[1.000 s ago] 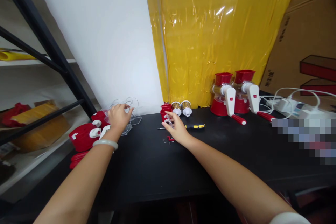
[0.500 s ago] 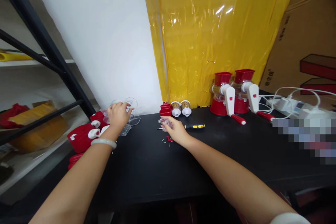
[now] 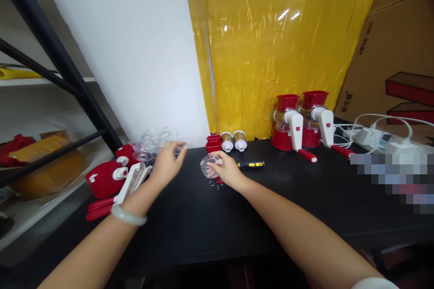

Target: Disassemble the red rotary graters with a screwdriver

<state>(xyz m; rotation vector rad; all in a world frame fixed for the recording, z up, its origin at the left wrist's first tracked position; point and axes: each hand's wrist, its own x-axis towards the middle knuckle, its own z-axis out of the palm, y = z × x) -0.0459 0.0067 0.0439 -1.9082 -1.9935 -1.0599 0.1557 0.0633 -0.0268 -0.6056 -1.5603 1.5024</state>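
Observation:
My right hand (image 3: pixel 226 170) is closed round a small clear plastic part (image 3: pixel 207 165) on the black table (image 3: pixel 237 216), just left of a yellow-and-black screwdriver (image 3: pixel 250 164). Tiny screws and a small red piece (image 3: pixel 217 183) lie under that hand. My left hand (image 3: pixel 168 161) hovers over the table with fingers curled and slightly blurred, to the right of a pile of clear plastic shells (image 3: pixel 156 141). I cannot make out anything in it.
Red and white grinder parts (image 3: pixel 111 176) lie at the table's left end. Two assembled red grinders (image 3: pixel 301 119) stand at the back, with two metal drums (image 3: pixel 233 140) and red cups (image 3: pixel 213 143). White cables and a power strip (image 3: pixel 373 133) are right. Shelving is left.
My left hand has left the pile of clear shells and swung right toward the right hand. My right hand has drawn the clear part slightly left and closer.

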